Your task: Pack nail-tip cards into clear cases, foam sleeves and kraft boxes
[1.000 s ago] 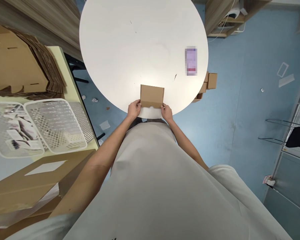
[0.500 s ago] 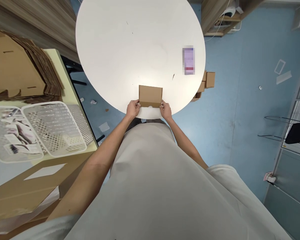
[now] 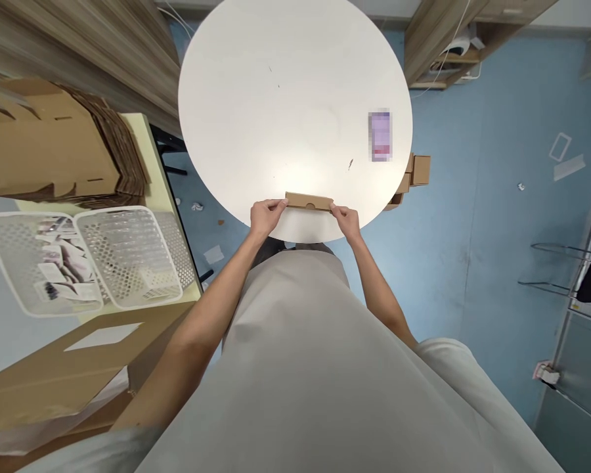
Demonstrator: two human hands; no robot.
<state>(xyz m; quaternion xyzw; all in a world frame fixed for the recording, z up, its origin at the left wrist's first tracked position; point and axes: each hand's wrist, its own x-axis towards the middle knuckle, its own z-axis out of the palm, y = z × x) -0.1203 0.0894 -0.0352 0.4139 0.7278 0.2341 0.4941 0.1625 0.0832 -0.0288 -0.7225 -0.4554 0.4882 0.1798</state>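
A small brown cardboard box [image 3: 308,201] is held at the near edge of the round white table [image 3: 256,118]. It is tilted so that one narrow side, with a half-round notch, faces me. My left hand [image 3: 266,217] pinches its left end between thumb and fingers. On the opposite end, my right hand [image 3: 345,220] grips the corner in the same way. The rest of the box is hidden behind the narrow side. Farther right on the tabletop lies a purple, blurred-out rectangular item [image 3: 380,136], apart from both hands.
At left, a stack of flat cardboard blanks [image 3: 49,144] sits on a yellowish table beside two white plastic baskets [image 3: 128,256] with packets inside. A large open carton [image 3: 44,368] stands nearer me. Small brown boxes [image 3: 421,171] are by the table's right edge.
The box has tipped from showing its broad face to showing its narrow notched side. Both hands have moved slightly, still holding its ends. The whole view has shifted a little.
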